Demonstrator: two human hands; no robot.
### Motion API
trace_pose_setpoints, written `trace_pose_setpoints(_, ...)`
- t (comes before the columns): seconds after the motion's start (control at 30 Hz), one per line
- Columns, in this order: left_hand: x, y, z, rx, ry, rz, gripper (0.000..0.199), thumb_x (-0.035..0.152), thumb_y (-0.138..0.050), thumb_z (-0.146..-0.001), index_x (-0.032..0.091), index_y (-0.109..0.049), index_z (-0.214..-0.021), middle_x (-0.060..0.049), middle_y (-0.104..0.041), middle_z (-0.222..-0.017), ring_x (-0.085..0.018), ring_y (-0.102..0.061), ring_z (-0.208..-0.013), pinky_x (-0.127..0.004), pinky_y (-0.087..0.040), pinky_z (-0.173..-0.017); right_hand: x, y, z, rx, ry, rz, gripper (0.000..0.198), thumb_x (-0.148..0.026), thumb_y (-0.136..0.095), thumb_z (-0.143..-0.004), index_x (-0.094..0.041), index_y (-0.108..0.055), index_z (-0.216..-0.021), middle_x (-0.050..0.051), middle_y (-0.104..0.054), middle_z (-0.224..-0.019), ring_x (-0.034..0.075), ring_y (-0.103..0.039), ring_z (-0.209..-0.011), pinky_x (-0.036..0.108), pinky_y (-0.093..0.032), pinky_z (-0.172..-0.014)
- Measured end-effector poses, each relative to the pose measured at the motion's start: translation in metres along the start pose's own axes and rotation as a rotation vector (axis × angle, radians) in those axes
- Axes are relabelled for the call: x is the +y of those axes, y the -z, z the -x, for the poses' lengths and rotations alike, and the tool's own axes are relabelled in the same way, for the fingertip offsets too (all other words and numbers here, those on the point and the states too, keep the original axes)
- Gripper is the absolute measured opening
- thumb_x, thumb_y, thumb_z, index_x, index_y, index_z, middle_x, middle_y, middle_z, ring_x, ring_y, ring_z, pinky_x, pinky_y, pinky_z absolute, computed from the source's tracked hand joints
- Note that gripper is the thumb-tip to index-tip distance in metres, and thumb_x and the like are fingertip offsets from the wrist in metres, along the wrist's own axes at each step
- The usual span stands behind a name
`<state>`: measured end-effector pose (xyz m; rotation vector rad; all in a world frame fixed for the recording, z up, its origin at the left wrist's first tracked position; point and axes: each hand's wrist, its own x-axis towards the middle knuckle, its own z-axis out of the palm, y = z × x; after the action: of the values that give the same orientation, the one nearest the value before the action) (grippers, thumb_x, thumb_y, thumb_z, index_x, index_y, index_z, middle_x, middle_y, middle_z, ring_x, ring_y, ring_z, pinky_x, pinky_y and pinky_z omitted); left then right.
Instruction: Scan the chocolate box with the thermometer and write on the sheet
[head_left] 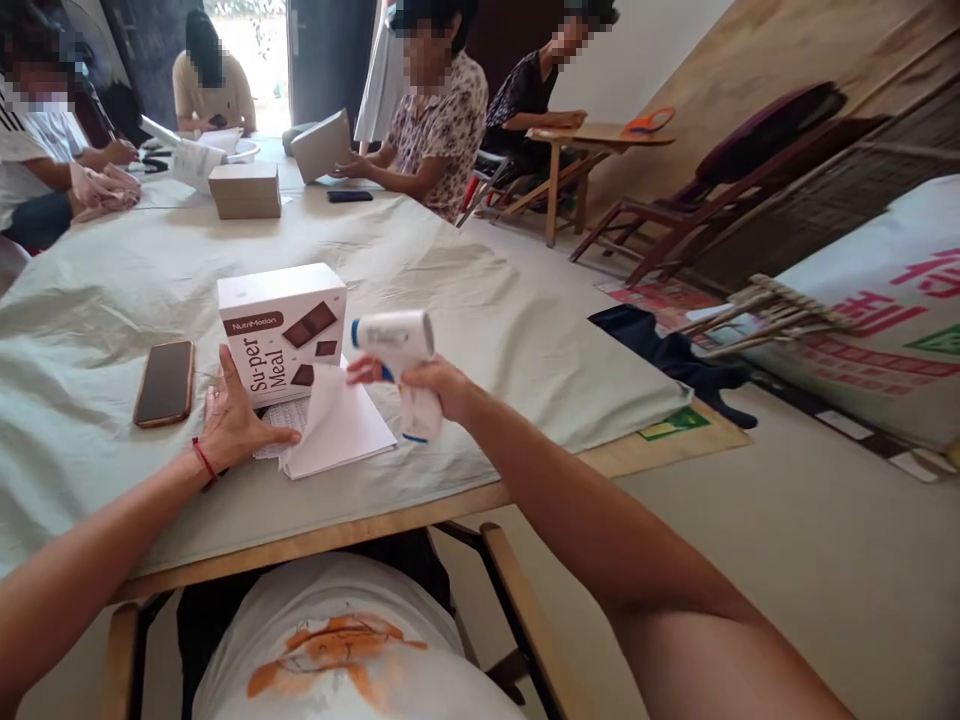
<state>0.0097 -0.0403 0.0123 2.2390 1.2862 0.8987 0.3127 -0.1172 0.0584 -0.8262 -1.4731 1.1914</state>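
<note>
A white gun-shaped device [396, 340] is grasped in the right grip [436, 387], beside a paper stack [356, 438] on the cloth-covered surface [465, 300]. The left grip [228, 424] is spread loosely at the lower left of a NutriMotion box [283, 330], its thumb near a lifted page [319, 420]. A phone [163, 383] is placed left of the box.

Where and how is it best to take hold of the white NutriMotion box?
Probably by its upper left and right sides, from above: the white box stands upright with its top uncovered, while the paper and left hand crowd its lower front.
</note>
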Motion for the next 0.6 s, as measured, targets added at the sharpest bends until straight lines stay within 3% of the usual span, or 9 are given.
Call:
trace_pose_setpoints(0.07,0.006,-0.001,0.01,-0.036,0.025,-0.124,0.184,0.065,-0.1,-0.036,0.018,0.022,-0.166,-0.034,-0.006,-0.174,-0.057,-0.009,-0.16,-0.082,-0.004,-0.122,-0.002,-0.002,0.011,-0.104,-0.076,0.081,0.033,-0.047,-0.072,-0.074,-0.021,-0.072,-0.095,0.009,-0.077,-0.103,0.029,-0.072,-0.097,0.049,-0.056,-0.094)
trace_pose_setpoints(0.13,0.013,-0.003,0.019,-0.034,-0.007,-0.218,0.188,0.072,-0.098,-0.035,0.015,0.025,-0.165,-0.036,0.009,-0.173,-0.055,0.005,-0.161,-0.08,0.001,-0.122,-0.008,-0.007,0.018,0.026,0.034,0.119,0.031,-0.044,-0.076,-0.074,-0.023,-0.071,-0.097,0.009,-0.076,-0.111,0.028,-0.069,-0.101,0.047,-0.056,-0.095)
trace_pose_setpoints(0.23,0.022,-0.006,0.03,0.024,-0.122,-0.302,0.184,0.082,-0.092,-0.042,0.01,0.025,-0.164,-0.039,0.016,-0.17,-0.055,0.013,-0.16,-0.08,0.005,-0.12,-0.025,-0.02,0.014,0.164,0.251,0.083,0.033,-0.048,-0.078,-0.072,-0.024,-0.068,-0.092,0.008,-0.073,-0.114,0.031,-0.065,-0.117,0.051,-0.052,-0.105)
trace_pose_setpoints(0.3,0.027,-0.006,0.036,0.064,-0.216,-0.334,0.175,0.083,-0.089,-0.051,0.008,0.02,-0.166,-0.039,0.014,-0.17,-0.057,0.012,-0.159,-0.081,0.007,-0.119,-0.036,-0.03,0.003,0.14,0.266,0.026,0.034,-0.05,-0.077,-0.071,-0.024,-0.066,-0.09,0.008,-0.071,-0.11,0.032,-0.064,-0.118,0.051,-0.052,-0.105)
trace_pose_setpoints(0.37,0.031,-0.004,0.041,0.073,-0.32,-0.356,0.159,0.077,-0.089,-0.06,0.01,0.005,-0.169,-0.037,0.006,-0.172,-0.058,0.007,-0.16,-0.081,0.007,-0.12,-0.042,-0.042,-0.007,0.066,0.199,-0.063,0.033,-0.049,-0.074,-0.074,-0.022,-0.065,-0.09,0.007,-0.07,-0.102,0.029,-0.067,-0.11,0.049,-0.055,-0.1)
trace_pose_setpoints(0.43,0.038,-0.002,0.045,-0.009,-0.445,-0.378,0.123,0.061,-0.087,-0.076,0.016,-0.021,-0.169,-0.03,-0.013,-0.175,-0.054,-0.008,-0.161,-0.076,0.002,-0.124,-0.043,-0.056,-0.016,0.003,0.079,-0.145,0.03,-0.046,-0.071,-0.076,-0.02,-0.065,-0.091,0.006,-0.068,-0.092,0.025,-0.068,-0.096,0.045,-0.058,-0.09)
trace_pose_setpoints(0.5,0.047,-0.003,0.047,-0.204,-0.57,-0.396,0.07,0.035,-0.073,-0.094,0.023,-0.047,-0.158,-0.02,-0.039,-0.168,-0.044,-0.029,-0.159,-0.07,-0.008,-0.128,-0.04,-0.072,-0.024,-0.017,-0.036,-0.208,0.028,-0.044,-0.069,-0.077,-0.019,-0.065,-0.089,0.004,-0.067,-0.086,0.022,-0.067,-0.085,0.039,-0.059,-0.081)
trace_pose_setpoints(0.53,0.053,-0.006,0.047,-0.324,-0.619,-0.396,0.054,0.023,-0.063,-0.097,0.024,-0.056,-0.151,-0.016,-0.049,-0.162,-0.039,-0.038,-0.155,-0.067,-0.014,-0.129,-0.039,-0.081,-0.028,-0.014,-0.075,-0.229,0.027,-0.044,-0.069,-0.078,-0.019,-0.065,-0.088,0.004,-0.067,-0.084,0.021,-0.067,-0.082,0.037,-0.059,-0.077)
trace_pose_setpoints(0.6,0.065,-0.014,0.046,-0.528,-0.675,-0.357,0.051,0.01,-0.051,-0.095,0.021,-0.061,-0.144,-0.016,-0.057,-0.155,-0.035,-0.049,-0.148,-0.063,-0.029,-0.126,-0.035,-0.096,-0.035,0.024,-0.085,-0.249,0.028,-0.046,-0.069,-0.078,-0.019,-0.064,-0.084,0.004,-0.067,-0.082,0.02,-0.066,-0.082,0.034,-0.057,-0.075)
